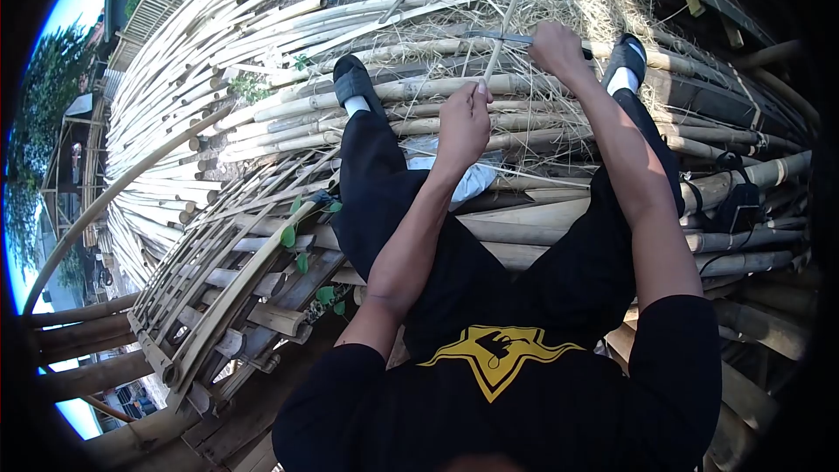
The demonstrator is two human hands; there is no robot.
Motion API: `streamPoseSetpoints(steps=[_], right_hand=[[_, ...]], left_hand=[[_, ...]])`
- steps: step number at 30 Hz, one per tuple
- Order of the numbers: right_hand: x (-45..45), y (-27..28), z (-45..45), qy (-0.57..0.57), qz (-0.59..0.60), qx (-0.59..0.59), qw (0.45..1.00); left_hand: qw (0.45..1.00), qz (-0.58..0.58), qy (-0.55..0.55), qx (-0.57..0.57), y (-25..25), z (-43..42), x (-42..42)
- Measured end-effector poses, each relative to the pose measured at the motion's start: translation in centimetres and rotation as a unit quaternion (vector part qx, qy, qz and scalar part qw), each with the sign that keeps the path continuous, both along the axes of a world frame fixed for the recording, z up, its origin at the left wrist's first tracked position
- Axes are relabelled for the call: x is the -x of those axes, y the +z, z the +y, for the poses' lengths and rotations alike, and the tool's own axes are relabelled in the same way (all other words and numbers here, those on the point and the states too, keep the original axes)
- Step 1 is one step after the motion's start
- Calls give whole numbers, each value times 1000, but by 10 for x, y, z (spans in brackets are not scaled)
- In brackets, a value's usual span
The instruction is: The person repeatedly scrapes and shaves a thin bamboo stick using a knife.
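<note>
My left hand (464, 125) is closed round the lower end of a thin bamboo strip (510, 19), which slants up and away from me. In my right hand (557, 49) is the handle of a knife (501, 36), the fingers wrapped round it. The knife's narrow blade points left and crosses the strip a little above my left hand; whether it cuts into the strip I cannot tell. Pale shavings (559, 13) lie scattered beneath and around both hands.
I sit on stacked bamboo poles (516, 232), feet in dark sandals (357, 86) apart. More poles (175, 61) spread to the left, beside a slatted bamboo frame (232, 297). A white plastic bag (472, 183) lies between my legs, a black bag (737, 201) at the right.
</note>
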State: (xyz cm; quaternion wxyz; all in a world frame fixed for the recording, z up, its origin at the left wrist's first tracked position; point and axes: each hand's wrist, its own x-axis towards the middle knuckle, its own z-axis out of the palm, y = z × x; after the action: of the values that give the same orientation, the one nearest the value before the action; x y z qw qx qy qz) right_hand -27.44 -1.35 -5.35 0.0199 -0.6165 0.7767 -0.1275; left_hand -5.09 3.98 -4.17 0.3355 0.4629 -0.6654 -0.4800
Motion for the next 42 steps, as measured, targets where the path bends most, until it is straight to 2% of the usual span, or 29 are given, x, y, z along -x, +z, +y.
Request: streamPoseSetpoints(steps=[4,10,11,13,14,15,16,17,18,20,22,23,24,26,28,30,32,34,39,42], right_hand=[[3,-2,-4,-4,4,26,1000],[6,-5,-10,16,6,-4,1000],[10,-1,-12,25,10,7,1000],[8,0,-5,22,30,-4,999],[12,2,-11,-121,7,-71,990],[73,-37,-21,-246,-99,-88,960],[112,-20,2,-285,-83,-55,953],[160,-19,3,-256,-94,-96,957],[161,1,10,-274,-52,-5,960],[152,38,18,-265,36,67,961],[137,52,26,-225,-63,68,970],[131,46,24,-213,-70,92,970],[142,26,13,-150,-22,75,986],[92,51,28,-89,-80,51,992],[69,45,26,-51,-98,79,991],[42,59,34,-36,-232,35,971],[23,64,37,-32,-274,38,960],[14,58,36,3,-466,8,885],[-7,54,34,-32,-470,61,880],[-19,55,31,-36,-447,72,891]], left_hand=[[1000,4,-1,7,2,0,0],[999,-17,11,42,6,10,-3],[1000,-2,7,-20,10,8,-4],[1000,-2,8,3,11,9,-4],[1000,-1,5,1,12,16,-7],[999,-21,-7,31,25,31,-16],[1000,19,-4,14,15,36,-21],[1000,18,-2,2,-4,26,-34],[1000,30,2,-8,-15,12,-37],[966,187,3,-176,19,4,-48],[942,288,-25,-169,25,-2,-51],[941,293,-26,-165,25,-7,-49],[939,292,-22,-183,24,-7,-50],[936,289,-19,-201,18,-7,-44],[923,305,-35,-233,11,-8,-37],[918,304,-67,-245,9,-8,-30],[911,304,-100,-259,8,-5,-21],[911,287,-125,-268,11,4,-9],[912,223,-230,-256,9,5,10],[918,210,-172,-290,17,6,13]])
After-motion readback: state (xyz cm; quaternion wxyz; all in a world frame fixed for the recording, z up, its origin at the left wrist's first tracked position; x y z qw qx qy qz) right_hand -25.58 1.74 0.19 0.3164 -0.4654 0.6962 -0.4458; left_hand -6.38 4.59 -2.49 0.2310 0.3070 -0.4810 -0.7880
